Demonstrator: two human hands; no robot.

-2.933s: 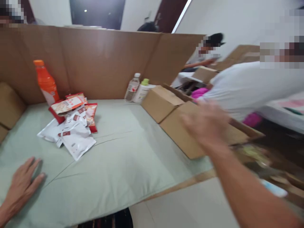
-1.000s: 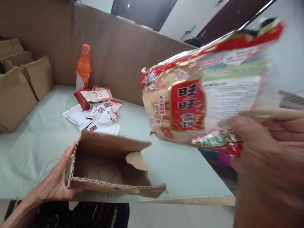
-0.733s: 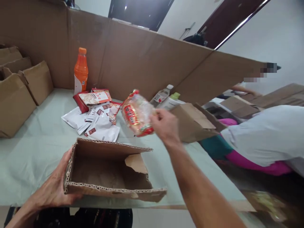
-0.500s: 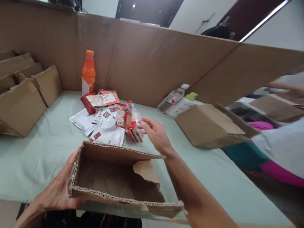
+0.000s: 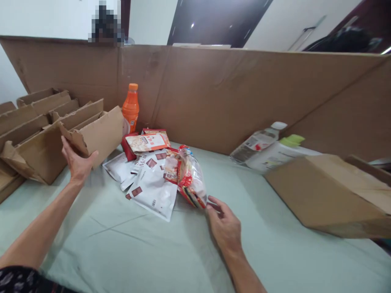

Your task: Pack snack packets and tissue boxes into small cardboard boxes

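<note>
My left hand [image 5: 78, 162] grips the near end of a small open cardboard box [image 5: 102, 134], which is tilted beside the other boxes at the left. My right hand [image 5: 225, 224] is low over the cloth with its fingers parted. Its fingertips are at the near corner of a clear and red plastic food packet [image 5: 192, 179]; whether they touch it I cannot tell. That packet lies against a pile of white pouches [image 5: 154, 189] with brown squares. On the pile rests a cream and orange packet [image 5: 148, 141], with a dark red packet [image 5: 128, 148] partly hidden beneath.
An orange drink bottle [image 5: 131, 106] stands behind the pile. Several cardboard boxes [image 5: 39, 156] crowd the left side. Rightward, a clear bottle [image 5: 256, 144] and a white bottle with a green cap [image 5: 277, 152] lean near another cardboard box [image 5: 324, 195]. A cardboard wall [image 5: 214, 93] closes the back.
My left hand has carried the box from the front of the table to the boxes at the left. My right hand has shifted to the food packet's near corner. The view has turned.
</note>
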